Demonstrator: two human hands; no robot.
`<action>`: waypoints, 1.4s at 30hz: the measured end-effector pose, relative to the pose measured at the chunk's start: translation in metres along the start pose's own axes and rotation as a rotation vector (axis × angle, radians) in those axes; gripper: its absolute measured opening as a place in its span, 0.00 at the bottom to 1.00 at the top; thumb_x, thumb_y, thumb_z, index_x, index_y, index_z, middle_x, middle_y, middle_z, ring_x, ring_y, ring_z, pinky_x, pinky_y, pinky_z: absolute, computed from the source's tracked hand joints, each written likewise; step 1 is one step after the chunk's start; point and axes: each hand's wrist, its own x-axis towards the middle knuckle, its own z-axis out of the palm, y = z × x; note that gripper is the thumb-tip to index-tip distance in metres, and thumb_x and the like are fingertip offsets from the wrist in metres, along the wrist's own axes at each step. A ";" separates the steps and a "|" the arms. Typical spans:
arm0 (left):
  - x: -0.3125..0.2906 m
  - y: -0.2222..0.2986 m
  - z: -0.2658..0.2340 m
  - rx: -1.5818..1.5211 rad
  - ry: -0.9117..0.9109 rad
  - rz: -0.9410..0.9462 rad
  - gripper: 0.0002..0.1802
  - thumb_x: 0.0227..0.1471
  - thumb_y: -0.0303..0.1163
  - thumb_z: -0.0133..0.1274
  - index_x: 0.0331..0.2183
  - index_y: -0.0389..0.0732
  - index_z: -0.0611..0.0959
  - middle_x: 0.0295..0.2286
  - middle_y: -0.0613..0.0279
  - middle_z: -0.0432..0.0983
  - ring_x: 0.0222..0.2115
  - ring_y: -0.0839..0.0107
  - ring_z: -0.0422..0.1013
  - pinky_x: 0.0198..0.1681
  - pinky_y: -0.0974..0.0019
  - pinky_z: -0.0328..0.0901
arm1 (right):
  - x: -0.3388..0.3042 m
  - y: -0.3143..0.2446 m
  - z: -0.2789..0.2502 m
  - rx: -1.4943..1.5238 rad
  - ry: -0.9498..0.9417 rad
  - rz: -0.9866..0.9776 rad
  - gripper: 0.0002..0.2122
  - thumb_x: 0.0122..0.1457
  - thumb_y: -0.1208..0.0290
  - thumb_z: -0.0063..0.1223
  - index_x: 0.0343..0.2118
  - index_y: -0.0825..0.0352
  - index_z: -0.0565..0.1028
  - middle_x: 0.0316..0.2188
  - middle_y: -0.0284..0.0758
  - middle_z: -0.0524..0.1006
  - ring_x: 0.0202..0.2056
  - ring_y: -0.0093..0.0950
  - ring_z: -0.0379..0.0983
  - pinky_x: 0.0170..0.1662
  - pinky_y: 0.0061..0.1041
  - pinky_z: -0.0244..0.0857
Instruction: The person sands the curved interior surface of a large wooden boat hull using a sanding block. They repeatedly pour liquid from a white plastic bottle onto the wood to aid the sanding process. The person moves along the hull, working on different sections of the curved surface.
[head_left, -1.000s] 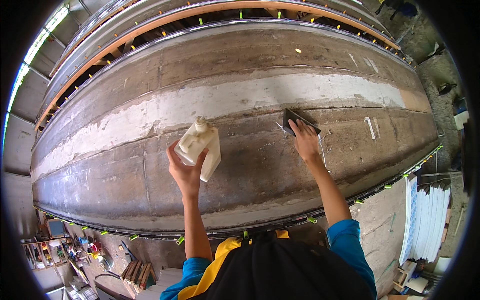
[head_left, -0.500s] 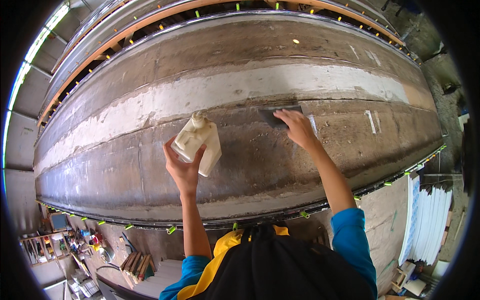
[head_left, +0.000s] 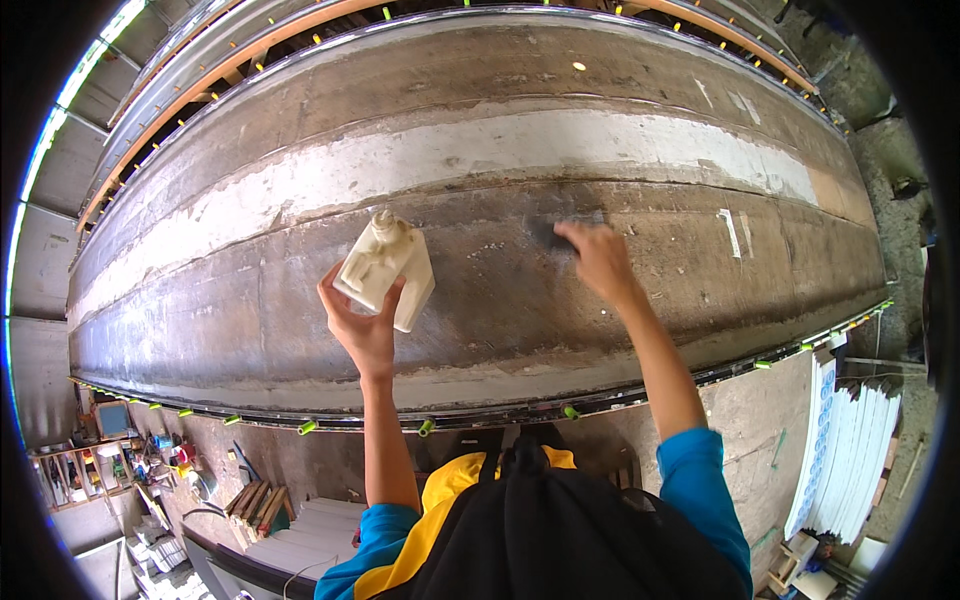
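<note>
My left hand (head_left: 362,325) grips an off-white plastic jug (head_left: 385,262) from its near side, thumb on one side and fingers on the other. The jug is tilted, its neck pointing away from me. Out to the right, my right hand (head_left: 598,258) is closed on the edge of a dark flat sheet (head_left: 548,232), blurred by motion, too smeared to tell its exact kind. Under both hands spreads a long brown, worn table surface (head_left: 470,330). Light crumbs (head_left: 492,248) are scattered between the jug and the sheet.
A whitish band (head_left: 450,145) runs lengthwise across the surface beyond my hands. Green clips (head_left: 427,428) line its near edge. White panels (head_left: 855,455) stand at the lower right. Shelving with tools (head_left: 95,470) and stacked wood (head_left: 260,508) are on the floor side at lower left.
The right hand has shifted slightly, still holding the dark sheet, and crumbs near it have moved. The jug stays in my left hand. The whole view has tilted a little.
</note>
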 end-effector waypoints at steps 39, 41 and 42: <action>-0.015 0.000 -0.011 -0.178 -0.201 0.060 0.35 0.30 0.31 0.67 0.42 0.36 0.68 0.36 0.54 0.71 0.38 0.65 0.68 0.43 0.65 0.62 | -0.107 -0.024 -0.025 -0.122 0.122 0.596 0.14 0.50 0.72 0.50 0.41 0.60 0.68 0.27 0.45 0.76 0.28 0.43 0.74 0.32 0.41 0.68; -0.009 -0.008 -0.018 -0.186 -0.230 0.087 0.35 0.31 0.31 0.67 0.42 0.36 0.68 0.36 0.54 0.71 0.38 0.65 0.69 0.43 0.65 0.62 | -0.109 -0.025 -0.010 -0.200 0.155 0.642 0.14 0.50 0.72 0.50 0.42 0.60 0.67 0.26 0.45 0.76 0.28 0.43 0.74 0.31 0.41 0.68; -0.006 -0.012 -0.021 -0.193 -0.246 0.100 0.35 0.31 0.31 0.67 0.42 0.36 0.69 0.36 0.54 0.71 0.38 0.65 0.69 0.43 0.64 0.62 | -0.116 -0.034 0.003 -0.223 0.172 0.658 0.15 0.49 0.72 0.50 0.42 0.62 0.67 0.26 0.45 0.76 0.27 0.44 0.74 0.30 0.41 0.68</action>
